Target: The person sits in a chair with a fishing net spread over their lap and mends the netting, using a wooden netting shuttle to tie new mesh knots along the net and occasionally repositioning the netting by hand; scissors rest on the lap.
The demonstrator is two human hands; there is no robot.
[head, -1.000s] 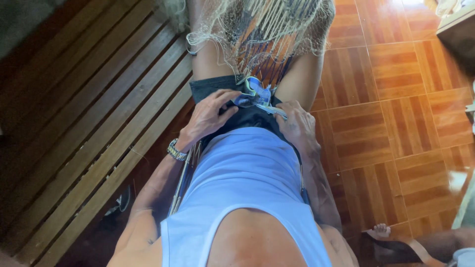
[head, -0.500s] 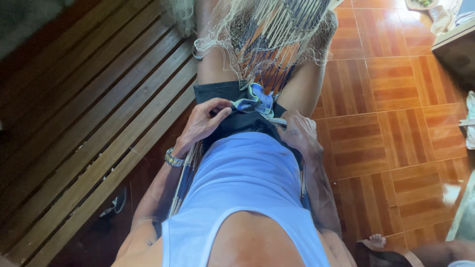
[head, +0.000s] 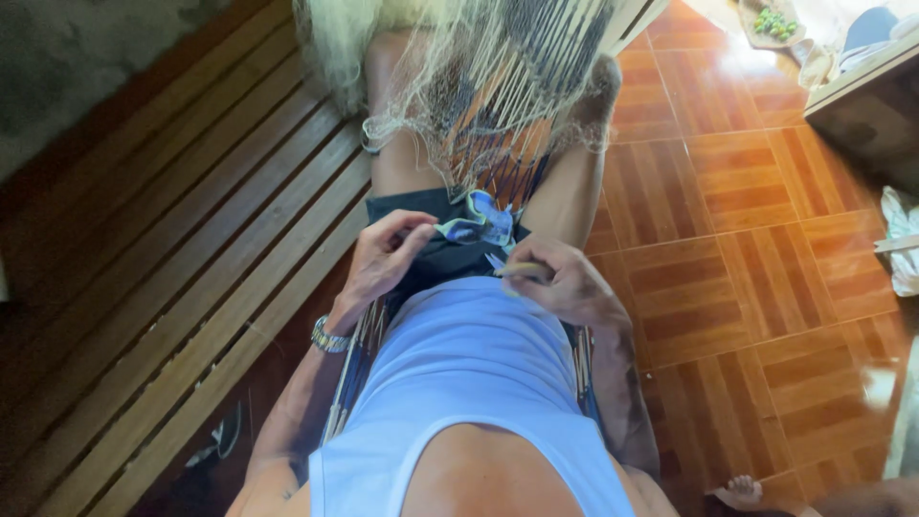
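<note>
I look down on my light blue top and dark shorts. A pale fishing net (head: pixel 479 86) with dark strands hangs over my knees. My left hand (head: pixel 388 257), a metal watch (head: pixel 329 336) on its wrist, pinches the left edge of a small blue and white piece (head: pixel 471 227) lying on my lap. My right hand (head: pixel 567 283) is closed on a thin pale netting needle (head: pixel 509 270), whose tip points left toward that piece. The two hands are a short way apart over the shorts.
A slatted wooden bench (head: pixel 182 249) runs along my left. Glossy brown parquet tiles (head: pixel 747 258) lie to the right. A dish of green fruit (head: pixel 773 21) sits at the top right, a white cloth (head: pixel 900 239) at the right edge, and another person's foot (head: pixel 742 492) at the bottom.
My right hand has come up off my lap and now shows the needle pointing left. My left hand has curled its fingers onto the blue and white piece.
</note>
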